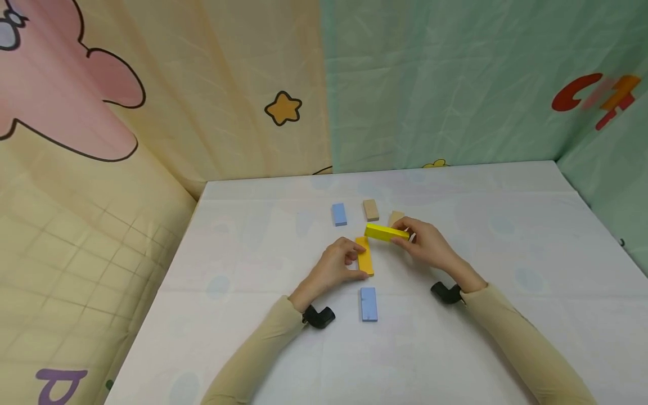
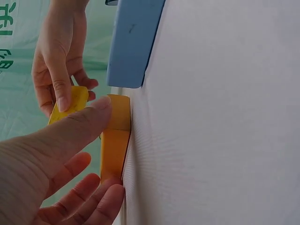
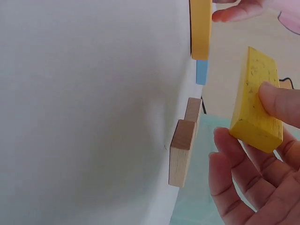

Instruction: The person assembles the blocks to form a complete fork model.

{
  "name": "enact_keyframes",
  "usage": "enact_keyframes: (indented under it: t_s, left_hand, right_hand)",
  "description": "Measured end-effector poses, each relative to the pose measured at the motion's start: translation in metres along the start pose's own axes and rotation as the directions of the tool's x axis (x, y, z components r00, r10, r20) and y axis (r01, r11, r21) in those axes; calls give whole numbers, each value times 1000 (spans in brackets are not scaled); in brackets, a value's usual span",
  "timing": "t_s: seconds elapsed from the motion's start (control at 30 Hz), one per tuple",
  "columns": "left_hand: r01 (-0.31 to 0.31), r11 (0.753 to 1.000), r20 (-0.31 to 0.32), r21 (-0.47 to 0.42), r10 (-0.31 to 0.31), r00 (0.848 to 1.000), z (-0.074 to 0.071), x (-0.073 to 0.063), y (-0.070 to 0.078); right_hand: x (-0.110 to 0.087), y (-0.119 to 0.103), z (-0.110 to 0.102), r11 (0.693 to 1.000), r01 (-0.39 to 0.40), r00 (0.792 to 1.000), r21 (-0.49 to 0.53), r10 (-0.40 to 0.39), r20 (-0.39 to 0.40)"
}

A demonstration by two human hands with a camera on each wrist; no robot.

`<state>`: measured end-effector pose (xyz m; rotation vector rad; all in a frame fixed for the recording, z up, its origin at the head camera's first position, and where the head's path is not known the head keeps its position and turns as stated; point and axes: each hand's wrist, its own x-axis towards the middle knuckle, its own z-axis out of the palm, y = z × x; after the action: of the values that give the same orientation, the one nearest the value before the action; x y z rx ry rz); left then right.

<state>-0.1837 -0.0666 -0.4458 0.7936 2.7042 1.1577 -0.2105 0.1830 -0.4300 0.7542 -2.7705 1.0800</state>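
Observation:
My right hand (image 1: 427,244) pinches a bright yellow wooden block (image 1: 387,232) between thumb and fingers, raised over the table. In the right wrist view this yellow block (image 3: 258,101) is tilted, with the thumb on its broad face. An orange-yellow block (image 1: 364,256) lies on the white table just left of it. My left hand (image 1: 333,266) holds that block by its two ends, thumb at the near end and fingertips at the far end, as the left wrist view shows on the orange-yellow block (image 2: 116,145).
Toward me lies a blue block (image 1: 368,304). Farther back are another blue block (image 1: 339,214) and a plain wood block (image 1: 371,210). A second plain wood block (image 1: 396,217) sits partly hidden behind my right hand. Printed curtains (image 1: 243,67) hang along the table's back edge.

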Motion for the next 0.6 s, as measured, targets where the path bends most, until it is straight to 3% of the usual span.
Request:
enact_keyframes:
  t_s: [0.2, 0.4, 0.6]
  left_hand:
    - [-32, 999, 9, 15, 32, 999, 3, -1, -1]
    - [-86, 995, 51, 42, 84, 995, 3, -1, -4]
    - [-79, 996, 72, 43, 76, 994, 4, 0, -6]
  right_hand:
    - [7, 1, 3, 998, 16, 1000, 66, -16, -2]
    - [15, 1, 6, 995, -25, 999, 98, 22, 26]
    - [23, 2, 9, 996, -30, 998, 89, 25, 50]
